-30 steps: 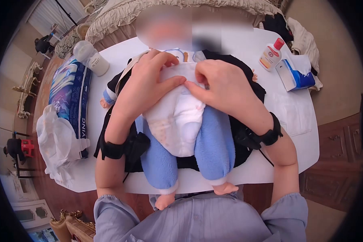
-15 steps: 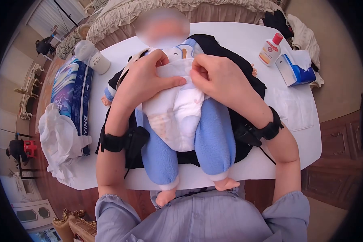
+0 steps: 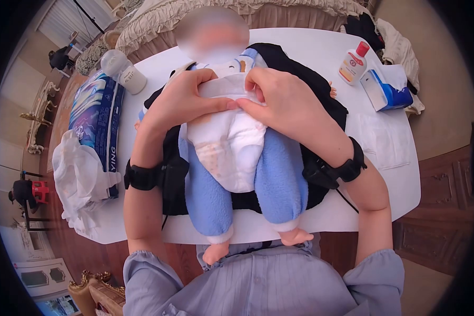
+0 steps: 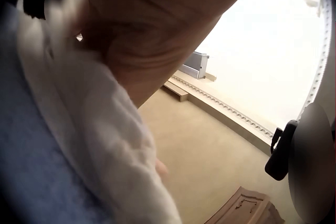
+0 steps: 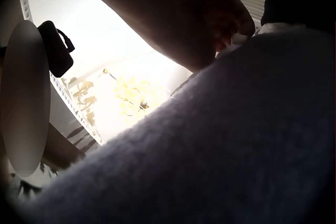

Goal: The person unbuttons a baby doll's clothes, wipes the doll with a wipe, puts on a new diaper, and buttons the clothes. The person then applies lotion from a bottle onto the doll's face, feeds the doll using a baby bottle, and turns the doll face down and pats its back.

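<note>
A doll in blue fleece trousers [image 3: 282, 179] lies on its back on a black cloth [image 3: 321, 105], feet towards the person. Around its hips is a white diaper [image 3: 231, 152], which also shows in the left wrist view as white material [image 4: 121, 145]. At the diaper's upper edge on the left, the left hand [image 3: 181, 102] pinches the waist, thumb pointing inward. The right hand [image 3: 287, 102] pinches the same edge on the right, its thumb tip close to the left one. In the right wrist view the right hand [image 5: 210, 19] is dark, its fingertips at a white edge.
On the white table [image 3: 195, 229], a blue pack [image 3: 97, 121], a capped bottle [image 3: 131, 79] and a crumpled white item [image 3: 81, 174] lie at the left. A red-capped bottle [image 3: 352, 66], a tissue pack [image 3: 387, 92] and a flat white sheet [image 3: 387, 139] are at the right.
Both hands remain at the diaper's waist. The right fingers and thumb have shifted slightly along the edge, and the left thumb has moved a little. More of the doll's top shows than one second ago.
</note>
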{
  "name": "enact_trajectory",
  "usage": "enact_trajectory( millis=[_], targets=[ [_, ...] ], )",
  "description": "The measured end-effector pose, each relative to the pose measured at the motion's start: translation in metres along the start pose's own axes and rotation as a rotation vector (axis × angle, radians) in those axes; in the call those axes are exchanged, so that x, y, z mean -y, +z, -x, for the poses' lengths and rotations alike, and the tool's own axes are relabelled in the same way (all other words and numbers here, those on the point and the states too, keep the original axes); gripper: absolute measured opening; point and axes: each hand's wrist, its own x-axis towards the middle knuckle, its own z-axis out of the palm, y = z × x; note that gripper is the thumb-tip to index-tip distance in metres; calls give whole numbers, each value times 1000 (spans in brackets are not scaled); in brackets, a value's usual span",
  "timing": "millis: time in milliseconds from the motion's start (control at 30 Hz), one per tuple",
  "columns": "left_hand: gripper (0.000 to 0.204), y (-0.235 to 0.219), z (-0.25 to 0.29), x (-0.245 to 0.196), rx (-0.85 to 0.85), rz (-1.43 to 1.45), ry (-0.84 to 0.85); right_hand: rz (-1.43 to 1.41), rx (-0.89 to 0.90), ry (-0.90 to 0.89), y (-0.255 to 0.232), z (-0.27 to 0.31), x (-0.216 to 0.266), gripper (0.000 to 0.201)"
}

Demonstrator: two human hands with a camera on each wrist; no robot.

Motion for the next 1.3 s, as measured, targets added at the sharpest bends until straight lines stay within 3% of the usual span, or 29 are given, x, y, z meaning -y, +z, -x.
enact_trajectory(
  millis=[200,267,433,567,633,700,733,767,800,900,1033,1100,1133,1167,1233,1300],
  targets=[
    [51,3,1,5,13,88,27,61,-41,-19,5,-1,-9,16],
    [51,4,2,7,7,114,23,-105,-84,80,0,4,-13,16],
    [40,2,5,2,-11,79,1,-27,-159,267,-9,23,-42,17],
    [29,-3,32,-35,-55,180,-25,90,-36,429,-22,45,-53,17],
    [22,-10,62,-66,-153,-69,182,77,-120,99,-34,64,-29,25],
    [17,-6,90,-79,-188,-389,675,153,39,-360,-44,85,-21,30],
    [18,-1,107,-88,-149,-477,679,227,157,-615,-48,97,-17,28],
    [18,7,125,-96,-108,-564,680,367,231,-734,-46,118,-6,24],
    [15,18,139,-98,-98,-555,701,490,150,-916,-39,133,4,21],
    [13,51,163,-93,-119,-639,664,460,213,-1110,-31,145,27,20],
    [16,71,175,-91,-91,-700,563,454,420,-1159,-29,140,32,19],
    [16,76,183,-93,-68,-683,540,191,290,-1165,-33,134,27,20],
    [17,80,186,-94,-36,-661,525,4,206,-1063,-35,132,30,24],
    [17,84,190,-94,-45,-658,518,2,214,-1072,-41,127,34,24],
    [17,95,199,-95,-70,-541,560,-158,-32,-785,-56,113,48,28],
    [16,109,211,-100,10,-573,576,-403,-309,-769,-39,84,51,31]
  ],
)
